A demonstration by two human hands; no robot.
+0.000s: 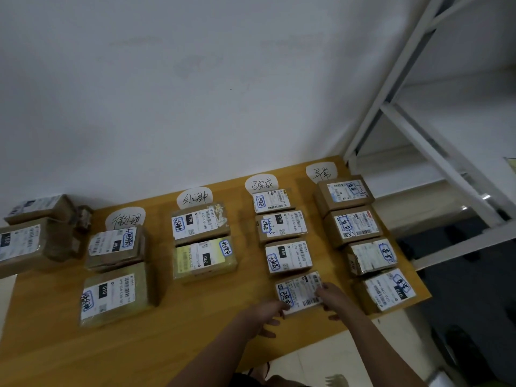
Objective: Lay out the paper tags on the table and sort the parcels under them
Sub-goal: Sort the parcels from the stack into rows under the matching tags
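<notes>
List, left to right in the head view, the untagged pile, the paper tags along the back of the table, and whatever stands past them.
Untagged parcels → first tag → second tag → third tag → fourth tag → white shelf frame.

Dim, soft, wide-angle edge distortion

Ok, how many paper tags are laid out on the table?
4, in a row at the back, one heading each column: leftmost tag, second tag, third tag, rightmost tag. No others visible.
</notes>
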